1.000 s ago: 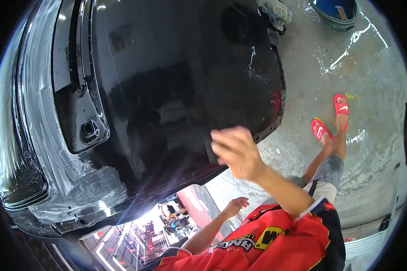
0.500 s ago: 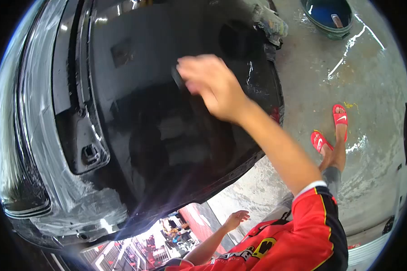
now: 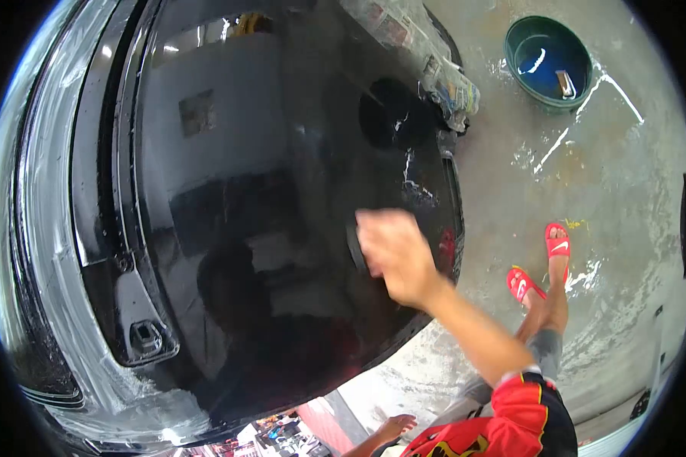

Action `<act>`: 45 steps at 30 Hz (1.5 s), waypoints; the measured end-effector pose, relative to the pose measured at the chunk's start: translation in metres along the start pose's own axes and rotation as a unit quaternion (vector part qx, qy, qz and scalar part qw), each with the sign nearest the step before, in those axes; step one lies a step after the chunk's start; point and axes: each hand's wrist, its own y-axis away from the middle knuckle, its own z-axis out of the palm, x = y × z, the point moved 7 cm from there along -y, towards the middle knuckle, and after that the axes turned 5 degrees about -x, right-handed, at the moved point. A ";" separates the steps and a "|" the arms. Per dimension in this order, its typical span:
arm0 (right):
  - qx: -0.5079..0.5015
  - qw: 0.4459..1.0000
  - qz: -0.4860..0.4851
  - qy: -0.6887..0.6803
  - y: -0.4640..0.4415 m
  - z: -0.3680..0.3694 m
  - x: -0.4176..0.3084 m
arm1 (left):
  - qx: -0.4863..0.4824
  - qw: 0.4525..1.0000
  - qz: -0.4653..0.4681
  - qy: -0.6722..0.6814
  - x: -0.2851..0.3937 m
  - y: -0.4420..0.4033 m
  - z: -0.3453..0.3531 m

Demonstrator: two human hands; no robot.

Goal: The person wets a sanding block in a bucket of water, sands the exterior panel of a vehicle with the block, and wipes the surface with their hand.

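Evidently, a cloudy, streaked covering runs down the far left, beside the black car hood, which fills the middle, smooth and glossy with blurred dark reflections, a duller square patch and bright wet-looking streaks. Over its right half, the right hand has its grip closed on a dark pad against the surface, while the left hand hangs below the near edge, its grip loose and released. Crumpled newspaper covers the hood's upper right edge, near a green bucket of bluish water.
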 end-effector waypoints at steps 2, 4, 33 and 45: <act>0.023 0.999 0.031 -0.013 -0.092 0.002 0.070 | 0.033 0.999 -0.018 0.020 0.012 0.000 0.004; 0.041 0.998 0.020 0.041 -0.148 -0.001 0.105 | 0.028 0.999 -0.002 0.047 0.011 -0.008 0.004; -0.060 0.997 -0.047 0.002 -0.038 -0.014 0.071 | 0.157 0.957 0.155 -0.191 0.242 -0.271 0.125; -0.055 0.975 -0.215 0.025 0.160 -0.013 0.016 | 0.155 0.929 0.336 -0.022 0.217 -0.457 0.028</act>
